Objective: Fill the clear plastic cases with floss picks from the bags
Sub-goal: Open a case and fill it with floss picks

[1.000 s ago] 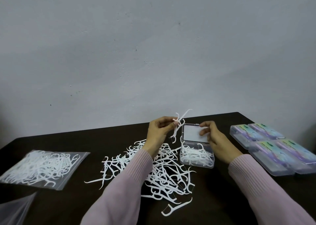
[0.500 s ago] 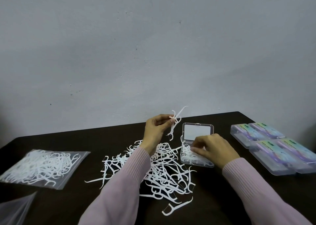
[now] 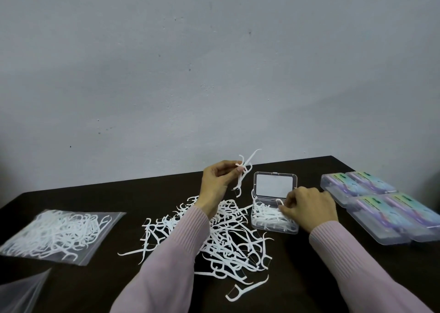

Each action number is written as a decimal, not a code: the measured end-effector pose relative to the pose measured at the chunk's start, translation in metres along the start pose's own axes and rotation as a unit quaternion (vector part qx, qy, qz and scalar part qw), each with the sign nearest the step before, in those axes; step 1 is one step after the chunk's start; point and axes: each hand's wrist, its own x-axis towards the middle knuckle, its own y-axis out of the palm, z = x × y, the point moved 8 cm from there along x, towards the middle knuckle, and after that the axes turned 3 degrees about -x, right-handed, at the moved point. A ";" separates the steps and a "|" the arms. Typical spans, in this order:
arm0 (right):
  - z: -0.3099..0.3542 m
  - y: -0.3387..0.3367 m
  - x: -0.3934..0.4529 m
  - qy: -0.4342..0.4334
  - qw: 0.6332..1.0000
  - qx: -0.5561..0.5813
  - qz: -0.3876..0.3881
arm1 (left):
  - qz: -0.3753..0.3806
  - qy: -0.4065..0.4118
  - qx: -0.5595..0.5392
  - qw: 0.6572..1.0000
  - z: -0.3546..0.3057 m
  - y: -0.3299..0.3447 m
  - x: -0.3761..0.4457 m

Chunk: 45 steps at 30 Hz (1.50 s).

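Lying loose at lower centre, a heap of floss picks (image 3: pixel 221 239) points every way on the dark tabletop (image 3: pixel 297 277). One bag (image 3: pixel 57 235) rests at left. Right hand (image 3: pixel 309 208) fingers curl into the single open case (image 3: pixel 273 217), long axis left-right, lid upright. Four closed cases (image 3: pixel 385 208) sit at right edge. Left hand (image 3: pixel 216 184) pinches a few picks (image 3: pixel 244 172), roughly upright.
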 end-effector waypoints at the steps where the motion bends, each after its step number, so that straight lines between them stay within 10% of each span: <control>1: 0.000 0.000 0.000 0.001 1.000 0.029 -0.005 | 0.000 0.000 0.001 1.000 0.000 0.000 0.000; 6: 0.007 -0.010 0.000 -0.036 0.986 0.154 -0.050 | -0.002 -0.002 -0.002 1.000 0.000 -0.001 0.000; 13: 0.037 -0.008 -0.012 -0.165 0.982 -0.089 -0.028 | -0.003 -0.004 -0.009 1.000 0.000 -0.002 0.002; 28: 0.059 0.001 0.008 -0.053 0.994 -0.014 -0.091 | -0.003 -0.003 -0.003 1.000 0.002 -0.001 0.002; 45: 0.023 0.001 0.019 0.038 0.900 0.428 -0.076 | -0.002 -0.005 -0.015 1.000 0.005 -0.004 0.003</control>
